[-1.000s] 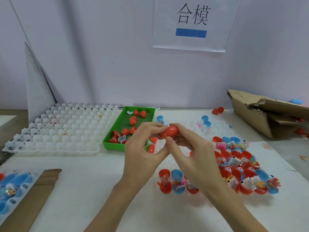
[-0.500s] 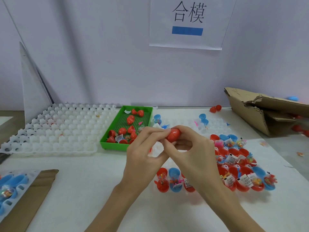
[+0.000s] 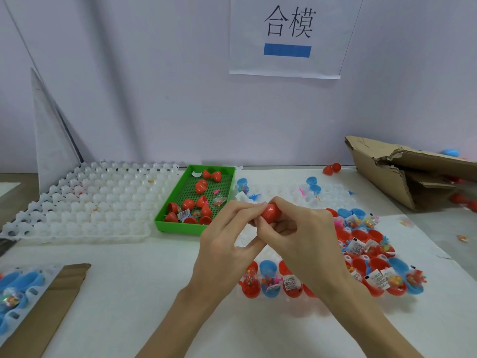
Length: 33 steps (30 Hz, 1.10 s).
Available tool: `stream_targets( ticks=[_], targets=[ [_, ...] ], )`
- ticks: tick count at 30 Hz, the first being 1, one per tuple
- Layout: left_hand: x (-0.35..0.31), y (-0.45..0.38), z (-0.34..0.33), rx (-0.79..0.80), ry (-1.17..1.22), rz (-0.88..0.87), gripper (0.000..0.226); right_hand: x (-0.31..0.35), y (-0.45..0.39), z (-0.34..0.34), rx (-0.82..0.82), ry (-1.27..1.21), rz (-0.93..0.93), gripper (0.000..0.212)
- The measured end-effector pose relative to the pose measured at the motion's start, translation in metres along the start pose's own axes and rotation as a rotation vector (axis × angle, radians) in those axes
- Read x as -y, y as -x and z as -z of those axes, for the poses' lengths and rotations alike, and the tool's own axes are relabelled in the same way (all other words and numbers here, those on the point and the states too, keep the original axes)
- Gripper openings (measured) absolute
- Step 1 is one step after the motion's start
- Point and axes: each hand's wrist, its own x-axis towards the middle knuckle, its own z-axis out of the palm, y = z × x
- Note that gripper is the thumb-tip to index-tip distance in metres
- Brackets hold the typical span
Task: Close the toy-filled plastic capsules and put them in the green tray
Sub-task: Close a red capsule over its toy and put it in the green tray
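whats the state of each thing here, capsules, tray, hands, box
red capsule: closed, pinched between both hands above the table
left hand: fingers curled on the capsule
right hand: fingers curled on the capsule
green tray: partly filled with red capsules
open capsules: open, toys and paper slips inside
white holder tray: nearly empty
cardboard box: torn, lying open

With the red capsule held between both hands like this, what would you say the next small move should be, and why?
Probably carry the red capsule left and drop it into the green tray. Both the left hand and right hand pinch it, and it looks closed, with no gap showing, though fingers hide part of it. Other red capsules already lie in the tray.
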Motion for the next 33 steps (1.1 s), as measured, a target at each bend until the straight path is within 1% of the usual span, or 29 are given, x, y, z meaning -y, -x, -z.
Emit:
stream_targets(
  ticks=[4,7,9,13,17,25,27,30,33],
  targets=[
    [-0.0013,-0.0002,-0.0009,0.007,0.013,0.025,0.033,0.0010,0.0000,0.0007,0.001,-0.019,-0.011,0.026],
    [-0.0001,0.0001,-0.0014,0.032,0.020,0.062,0.033,0.0001,0.0007,-0.0014,0.020,-0.050,-0.041,0.018],
    [0.0000,0.0008,-0.0017,0.034,0.018,0.066,0.032,0.0006,0.0016,-0.0028,0.021,-0.067,-0.058,0.017],
    [-0.0012,0.0024,-0.0038,0.029,0.003,0.015,0.028,0.0009,0.0021,-0.0038,0.037,-0.149,-0.112,0.018],
    [0.0006,0.0022,-0.0017,0.023,-0.088,-0.074,0.028,0.0009,0.0009,-0.0040,0.068,-0.300,-0.148,0.014],
    [0.0003,0.0031,-0.0010,0.021,-0.169,-0.162,0.028,0.0027,0.0021,-0.0024,0.068,-0.281,-0.075,0.015],
    [-0.0012,0.0023,-0.0004,0.012,-0.155,-0.154,0.028,0.0026,0.0030,-0.0033,0.052,-0.267,-0.062,0.015],
    [-0.0016,0.0004,-0.0007,0.002,-0.157,-0.122,0.028,0.0014,0.0026,-0.0056,0.011,-0.191,-0.067,0.025],
    [-0.0036,-0.0019,-0.0027,0.004,-0.082,0.000,0.032,0.0029,0.0026,-0.0082,0.005,-0.215,-0.062,0.029]
  ],
)
